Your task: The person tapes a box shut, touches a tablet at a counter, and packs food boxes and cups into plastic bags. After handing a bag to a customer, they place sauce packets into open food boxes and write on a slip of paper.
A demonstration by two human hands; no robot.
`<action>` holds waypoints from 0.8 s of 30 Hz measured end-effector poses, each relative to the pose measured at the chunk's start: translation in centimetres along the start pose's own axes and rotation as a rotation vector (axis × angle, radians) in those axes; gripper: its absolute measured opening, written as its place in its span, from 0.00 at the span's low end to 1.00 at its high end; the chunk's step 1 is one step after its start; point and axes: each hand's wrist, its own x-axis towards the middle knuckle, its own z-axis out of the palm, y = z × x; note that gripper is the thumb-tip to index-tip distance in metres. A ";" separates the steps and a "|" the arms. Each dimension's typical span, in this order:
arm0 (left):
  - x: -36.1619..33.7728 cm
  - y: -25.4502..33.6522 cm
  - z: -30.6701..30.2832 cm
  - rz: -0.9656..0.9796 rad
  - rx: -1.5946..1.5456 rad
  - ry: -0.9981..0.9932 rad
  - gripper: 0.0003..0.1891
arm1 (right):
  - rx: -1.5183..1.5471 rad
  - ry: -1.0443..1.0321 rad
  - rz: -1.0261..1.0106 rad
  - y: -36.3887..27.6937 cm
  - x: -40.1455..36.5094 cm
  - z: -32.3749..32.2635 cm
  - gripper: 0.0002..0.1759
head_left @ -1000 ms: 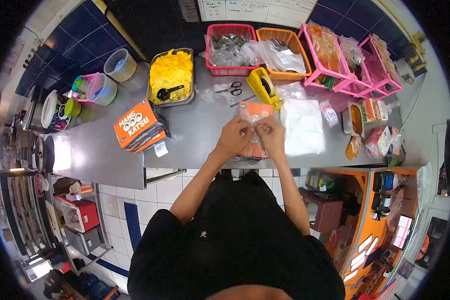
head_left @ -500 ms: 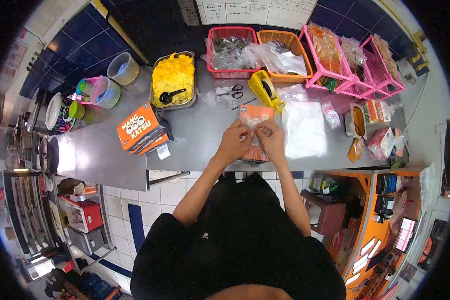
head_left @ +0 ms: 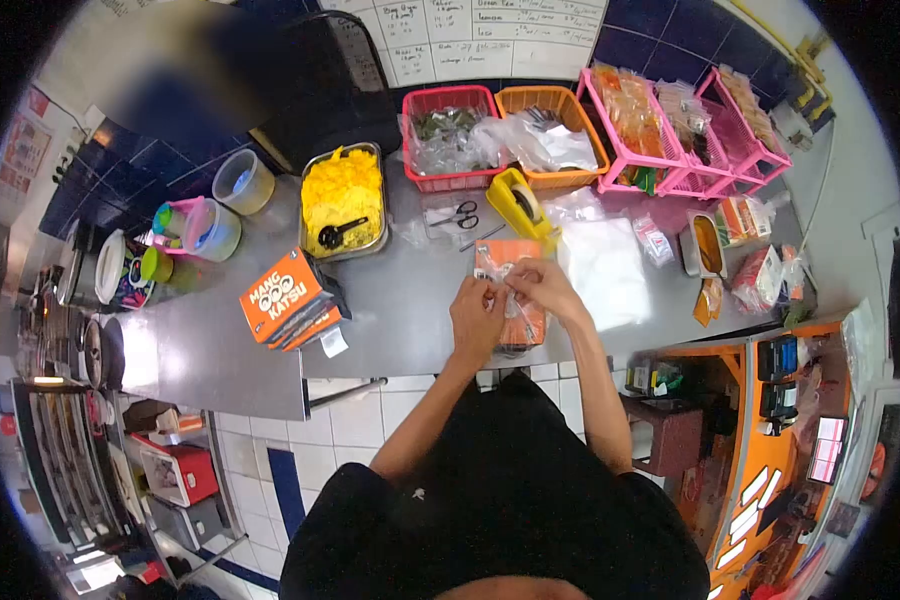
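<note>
An orange box (head_left: 510, 250) lies on the steel counter directly in front of me, wrapped in a clear plastic bag (head_left: 492, 270). My left hand (head_left: 478, 318) pinches the gathered plastic above the box from the left. From the right, my right hand (head_left: 545, 288) also grips the bunched plastic with bent fingers, close to the left fingertips. The fingers hide the exact shape of the gathered part. Just right of the box lies a pile of white plastic bags (head_left: 602, 272). A yellow tape dispenser (head_left: 515, 200) stands behind it.
Stacked orange "Mang Katsu" boxes (head_left: 282, 297) stand left. Behind are a metal tray of yellow food (head_left: 340, 190) with a black scoop, scissors (head_left: 465, 212), a red basket (head_left: 450, 183) and an orange basket (head_left: 555, 178). Pink racks (head_left: 620, 175) and a metal container (head_left: 705, 245) are right.
The camera view has tilted upward, so the counter sits lower in the picture. Both hands stay on the gathered plastic, with the right hand turned slightly more over the box.
</note>
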 end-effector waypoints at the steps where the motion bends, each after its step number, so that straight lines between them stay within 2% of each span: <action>1: -0.1 0.1 0.1 0.015 -0.005 -0.002 0.08 | -0.035 -0.021 0.096 -1.9 -0.5 -0.2 0.07; 2: -0.2 0.2 0.3 0.020 -0.019 0.043 0.07 | -0.070 -0.038 0.192 -3.0 -0.7 -0.3 0.08; 4: 0.0 0.5 0.7 0.044 -0.033 0.149 0.08 | -0.059 -0.027 0.185 -2.8 -0.3 -0.3 0.08; 5: 0.1 0.5 0.8 0.070 -0.048 0.137 0.08 | -0.046 -0.032 0.189 -2.6 -0.2 -0.3 0.08; 7: 0.1 0.7 0.6 0.072 -0.006 0.173 0.07 | 0.015 0.079 0.147 -2.5 -0.4 0.7 0.09; 11: 0.1 1.4 0.8 0.083 -0.085 0.182 0.05 | -0.079 0.168 0.083 -0.4 -0.5 1.2 0.07; 13: 0.1 1.2 0.5 0.131 -0.070 0.124 0.05 | -0.100 0.253 -0.024 -1.0 -1.5 2.0 0.05; 15: -0.1 1.0 0.1 0.182 -0.074 0.068 0.05 | -0.037 0.474 -0.186 0.8 -1.1 3.8 0.04; 17: -0.3 0.1 -0.1 0.211 -0.044 0.007 0.06 | 0.014 0.561 -0.339 -0.4 -1.6 4.5 0.03; 19: -0.5 -0.6 0.2 0.225 -0.079 -0.022 0.09 | -0.037 0.498 -0.274 -1.4 -3.2 4.8 0.04; 20: -0.6 -0.9 0.4 0.234 -0.135 -0.020 0.10 | -0.018 0.444 -0.314 -1.0 -3.8 5.2 0.04; 21: -0.5 -1.5 0.6 0.193 -0.137 -0.057 0.12 | -0.008 0.379 -0.359 -0.6 -4.4 4.9 0.05; 24: 0.1 -3.0 0.9 0.042 -0.092 -0.124 0.16 | -0.013 0.397 -0.447 -4.4 -9.0 2.9 0.08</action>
